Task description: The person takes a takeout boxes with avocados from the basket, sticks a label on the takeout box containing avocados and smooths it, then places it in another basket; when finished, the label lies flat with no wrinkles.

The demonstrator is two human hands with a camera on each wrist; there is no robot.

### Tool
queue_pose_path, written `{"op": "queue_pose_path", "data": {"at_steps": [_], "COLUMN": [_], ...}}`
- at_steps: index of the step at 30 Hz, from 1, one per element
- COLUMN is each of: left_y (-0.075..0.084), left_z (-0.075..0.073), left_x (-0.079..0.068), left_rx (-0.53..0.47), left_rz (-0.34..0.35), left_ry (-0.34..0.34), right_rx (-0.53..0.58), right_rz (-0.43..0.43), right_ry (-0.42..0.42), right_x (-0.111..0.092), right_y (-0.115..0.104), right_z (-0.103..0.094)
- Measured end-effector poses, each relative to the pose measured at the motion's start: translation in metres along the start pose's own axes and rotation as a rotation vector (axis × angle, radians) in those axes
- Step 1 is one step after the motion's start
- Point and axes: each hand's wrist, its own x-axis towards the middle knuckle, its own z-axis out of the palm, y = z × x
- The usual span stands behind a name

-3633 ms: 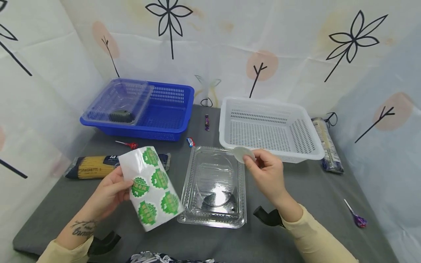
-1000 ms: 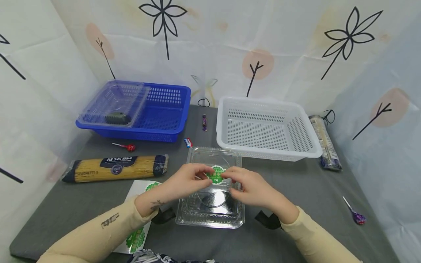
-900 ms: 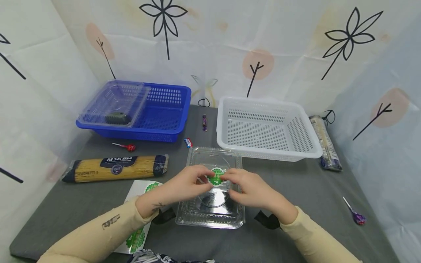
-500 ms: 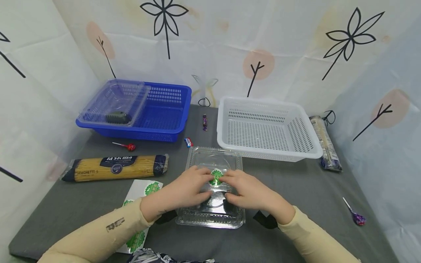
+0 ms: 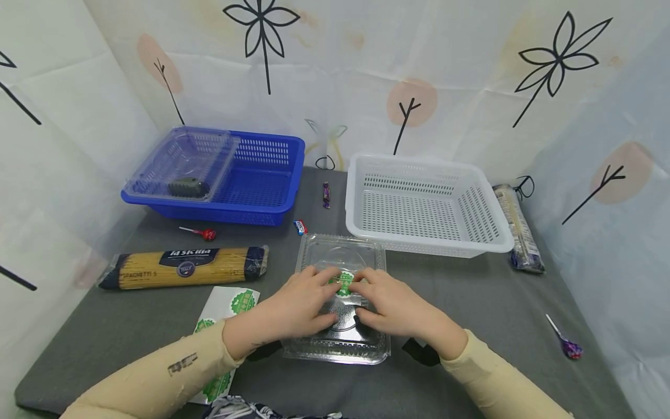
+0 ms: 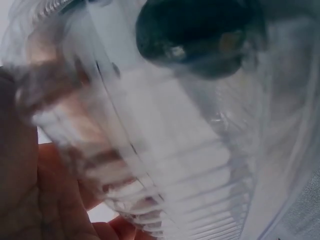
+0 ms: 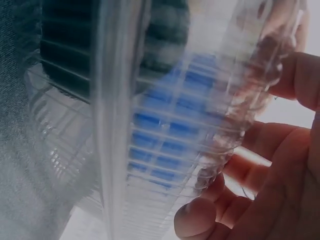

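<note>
A clear plastic clamshell container (image 5: 340, 247) lies on the grey table in front of me, lid closed. On its lid sits a round green-and-white sticker (image 5: 344, 284). My left hand (image 5: 299, 304) rests on the lid from the left, fingertips at the sticker's edge. From the right, my right hand (image 5: 391, 304) touches the opposite edge with relaxed fingers. Both thumbs lie lower on the lid. Through the clear wall, the left wrist view shows a dark rounded object (image 6: 200, 40) inside the container. A sheet of green stickers (image 5: 222, 308) lies partly under my left forearm.
A blue basket (image 5: 272, 201) holding a clear container (image 5: 201, 154) stands back left; a white basket (image 5: 429, 241) stands back right. Around them lie a spaghetti pack (image 5: 209, 276), a red lollipop (image 5: 208, 234), small candies (image 5: 326, 195), another pack (image 5: 520, 233) and a purple lollipop (image 5: 570, 349).
The sticker sheet was put down on the left, and the sticker went from my right hand onto the lid. Lately my fingers have flattened over it, with slight shifts.
</note>
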Motion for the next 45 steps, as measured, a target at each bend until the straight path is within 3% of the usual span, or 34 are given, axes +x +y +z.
{"op": "queue_pose_path", "data": {"at_steps": [8,20,32,45], "left_y": [-0.001,-0.005,-0.009,-0.014], "left_z": [0.001,0.002,0.002,-0.001], "left_x": [-0.001,-0.004,-0.006,-0.009], "left_rx": [0.048,0.056,0.037,-0.147], "left_rz": [0.048,0.064,0.089,0.05], "left_ry": [0.025,0.055,0.089,0.084], "right_rx": [-0.071,-0.054,-0.036,0.104], "right_rz": [-0.06,-0.069,-0.04,-0.032], "right_ry": [0.022,0.098,0.108,0.186], "right_x": [-0.001,-0.006,-0.008,-0.015], "right_y": [0.0,0.005,0.005,0.007], "right_z": [0.001,0.005,0.007,0.012]}}
